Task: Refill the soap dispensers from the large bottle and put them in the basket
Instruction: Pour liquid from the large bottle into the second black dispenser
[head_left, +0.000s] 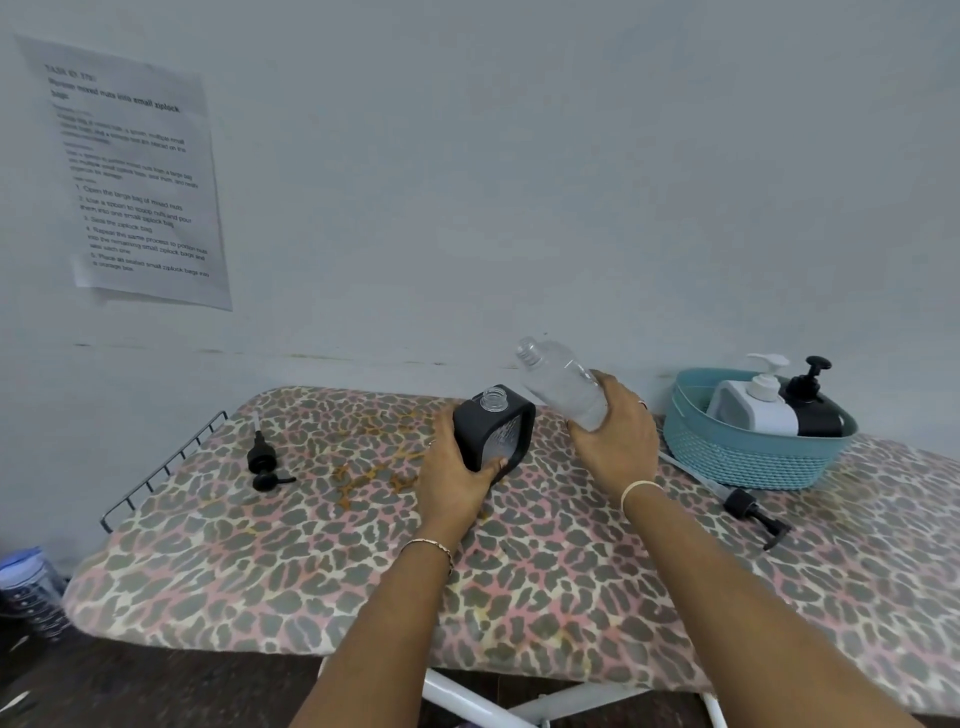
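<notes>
Your left hand (457, 478) grips the black dispenser (493, 431), neck open, left of the basket (748, 462); your right hand (618, 447) wraps the clear bottle (558, 384), tilted between dispenser and basket. Smooth plastic, probably slippery (little liquid shows, so likely light); hold the body low. Padded ironing board (234, 561) under the basket, pale wall (571, 208) behind it.

The leopard-print board (311, 571) bears a teal basket (748, 462) at its far right, a long-tubed pump (748, 512) just before it, and a short pump (262, 460) near the wire rack (161, 467) at left.
</notes>
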